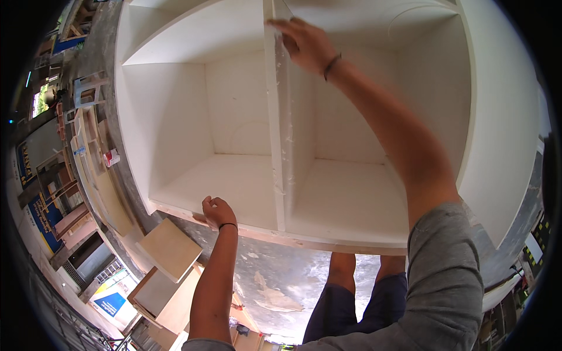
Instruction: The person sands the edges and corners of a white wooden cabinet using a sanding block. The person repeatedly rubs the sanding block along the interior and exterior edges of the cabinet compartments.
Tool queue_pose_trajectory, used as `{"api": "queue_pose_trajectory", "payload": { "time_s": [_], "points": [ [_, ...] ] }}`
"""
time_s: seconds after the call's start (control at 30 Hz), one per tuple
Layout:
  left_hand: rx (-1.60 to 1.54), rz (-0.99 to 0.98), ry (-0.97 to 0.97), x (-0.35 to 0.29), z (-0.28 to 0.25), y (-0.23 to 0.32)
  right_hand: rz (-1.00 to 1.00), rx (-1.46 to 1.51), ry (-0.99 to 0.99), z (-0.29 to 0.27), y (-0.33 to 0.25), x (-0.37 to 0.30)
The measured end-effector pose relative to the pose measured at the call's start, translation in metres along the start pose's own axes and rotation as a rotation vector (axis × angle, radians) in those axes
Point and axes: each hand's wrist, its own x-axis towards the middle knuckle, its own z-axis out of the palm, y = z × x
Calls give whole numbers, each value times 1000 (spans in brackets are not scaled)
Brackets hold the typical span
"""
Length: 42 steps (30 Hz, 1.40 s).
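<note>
So the right arm is stretching way out across the cabinet, gray sleeve (442, 263) at the near right, and the right hand (307, 47) is hanging over at the far end of the middle divider (275, 117), fingers pointing left. A couple of fingers are curling under, and I can't tell whether they're pinching anything or just touching the edge. The left arm is coming up from the near side, and the left hand (219, 212) is curling into a loose fist just by the near front edge (304, 241), left of the divider. Can't tell if anything's tucked inside it.

The white cabinet (132, 117) is sitting right in front of the person, spreading out under and between both hands, with its two big compartments opening toward them. The divider is showing chips and pale marks along its edge.

The right forearm is blocking part of the right compartment. The legs (342, 272) are standing close behind the near edge, on a patchy gray floor (281, 269). Over on the left, a tan wooden panel (170, 250) is lying near the cabinet's corner, and farther out a red-and-white container (111, 157) is resting beside long pale boards (96, 169).
</note>
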Motion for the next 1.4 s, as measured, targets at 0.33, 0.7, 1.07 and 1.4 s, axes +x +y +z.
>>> {"api": "queue_pose_trajectory", "payload": {
  "time_s": [0.33,0.7,1.07,1.4],
  "points": [
    [38,18,50,-2,-1,0,-13,42,-10,-2,1,2],
    [-49,-7,58,1,6,-5,11,-21,-53,-6,0,4],
    [-38,-62,18,-3,-2,3,-92,-46,-113,-10,-19,-26],
    [7,-22,9,-8,-9,8,-285,49,-303,8,-109,-182]
  ]
}}
